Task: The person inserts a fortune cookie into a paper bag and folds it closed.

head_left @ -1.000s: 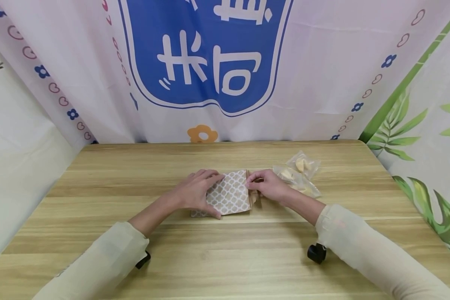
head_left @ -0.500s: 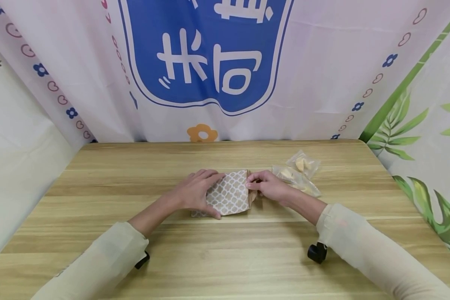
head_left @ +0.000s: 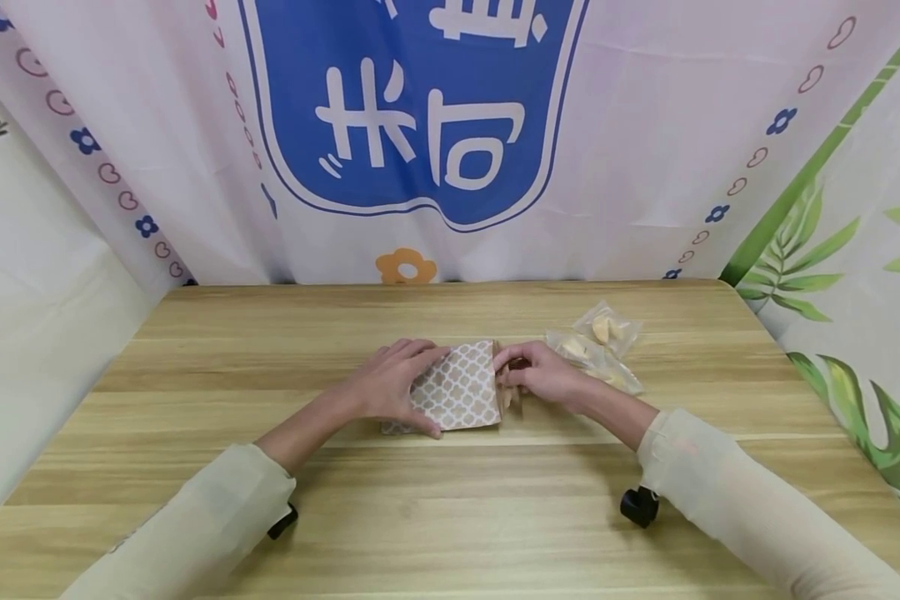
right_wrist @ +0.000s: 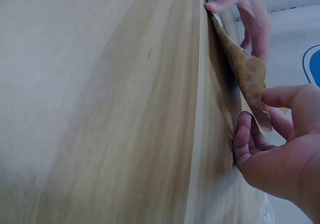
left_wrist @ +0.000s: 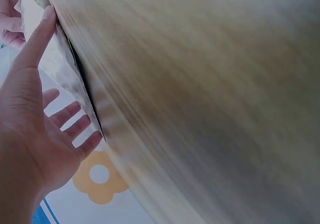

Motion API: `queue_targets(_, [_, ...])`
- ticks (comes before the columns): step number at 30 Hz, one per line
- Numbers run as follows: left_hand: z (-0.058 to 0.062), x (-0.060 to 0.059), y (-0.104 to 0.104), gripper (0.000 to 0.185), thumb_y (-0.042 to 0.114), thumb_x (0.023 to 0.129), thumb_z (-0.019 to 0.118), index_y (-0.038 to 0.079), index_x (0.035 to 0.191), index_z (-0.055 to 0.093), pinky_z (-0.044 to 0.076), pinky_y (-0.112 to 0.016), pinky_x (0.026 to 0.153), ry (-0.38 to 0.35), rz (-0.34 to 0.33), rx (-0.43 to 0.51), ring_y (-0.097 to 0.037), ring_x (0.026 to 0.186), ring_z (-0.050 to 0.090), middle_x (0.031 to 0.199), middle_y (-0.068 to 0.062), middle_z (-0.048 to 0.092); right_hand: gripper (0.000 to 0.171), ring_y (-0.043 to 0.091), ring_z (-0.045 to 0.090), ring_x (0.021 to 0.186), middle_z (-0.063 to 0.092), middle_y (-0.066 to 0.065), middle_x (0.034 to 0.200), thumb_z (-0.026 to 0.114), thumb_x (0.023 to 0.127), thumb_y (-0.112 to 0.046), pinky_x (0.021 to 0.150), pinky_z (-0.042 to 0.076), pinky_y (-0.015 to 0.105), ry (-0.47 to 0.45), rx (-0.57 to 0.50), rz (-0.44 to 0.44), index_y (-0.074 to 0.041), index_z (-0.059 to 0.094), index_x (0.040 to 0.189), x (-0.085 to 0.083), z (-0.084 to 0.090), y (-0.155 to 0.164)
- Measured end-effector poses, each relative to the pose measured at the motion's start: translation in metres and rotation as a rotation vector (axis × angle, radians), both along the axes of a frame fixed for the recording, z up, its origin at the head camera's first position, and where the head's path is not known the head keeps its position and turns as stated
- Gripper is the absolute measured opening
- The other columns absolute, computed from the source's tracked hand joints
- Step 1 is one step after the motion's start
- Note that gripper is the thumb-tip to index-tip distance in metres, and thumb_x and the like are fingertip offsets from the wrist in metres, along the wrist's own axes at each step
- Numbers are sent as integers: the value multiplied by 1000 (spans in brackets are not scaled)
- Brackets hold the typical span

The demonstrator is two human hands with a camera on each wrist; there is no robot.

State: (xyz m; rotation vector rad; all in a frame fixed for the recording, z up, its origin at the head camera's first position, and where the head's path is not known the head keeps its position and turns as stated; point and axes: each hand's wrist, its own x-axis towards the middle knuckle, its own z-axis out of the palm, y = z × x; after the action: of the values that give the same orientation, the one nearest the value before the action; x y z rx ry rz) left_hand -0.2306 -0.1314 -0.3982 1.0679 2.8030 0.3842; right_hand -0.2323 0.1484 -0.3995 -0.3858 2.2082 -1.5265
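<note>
A small patterned paper bag [head_left: 457,388] lies flat at the middle of the table [head_left: 195,400], its long axis running left to right between the two hands, its mouth at the right end. The left hand [head_left: 390,383] rests on the bag's left half with fingers straight and spread, pressing it to the wood; the left wrist view shows the thumb [left_wrist: 35,38] laid along the near edge and the other fingers splayed over the paper, curled round nothing. The right hand [head_left: 543,373] is at the open end, and from the right wrist view its thumb and curled fingers [right_wrist: 245,139] pinch the upper layer of the bag [right_wrist: 247,73] there and hold it raised off the wood, so that the mouth gapes slightly toward the right. Both hands thus touch the bag, the right at the mouth, the left at the closed end. Just beyond the right hand, toward the far right of the table, lie a few clear packets [head_left: 596,346] with pale pieces inside, close to that hand and well apart from the left. How many packets there are I cannot tell. Behind the table hangs a printed cloth backdrop [head_left: 420,125], blue in the centre.
</note>
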Motion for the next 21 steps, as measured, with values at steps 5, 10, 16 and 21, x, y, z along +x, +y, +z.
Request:
queue_targets(5, [0,1,-1,120,69,68,87,9,160,38,39,-64,114,-9,9,3,-38,141,44,155,-18,45,20,13,50,75,62,1,85,68,93,2,62,43,21,18,39,21,8,70,112,-1,-1,0])
queue_targets(10, [0,1,-1,120,68,68,87,9,160,38,39,-64,114,-9,13,1,-38,141,43,156,-18,45,14,14,52,79,66,2,93,68,94,-6,67,44,24,4,86,10,3,75,102,0,1,-1])
queue_targets(16, [0,1,-1,120,68,68,87,11,161,37,37,-64,115,-22,24,1,-37,143,41,157,-17,43,11,16,52,90,63,6,96,73,93,-5,76,43,28,38,117,34,5,76,96,3,5,-4])
queue_targets(21, [0,2,-1,121,68,67,88,11,161,37,38,-64,114,-15,21,12,-37,142,43,156,-17,45,11,16,51,88,61,4,93,70,95,-4,75,43,27,-7,68,15,7,73,98,6,5,-3])
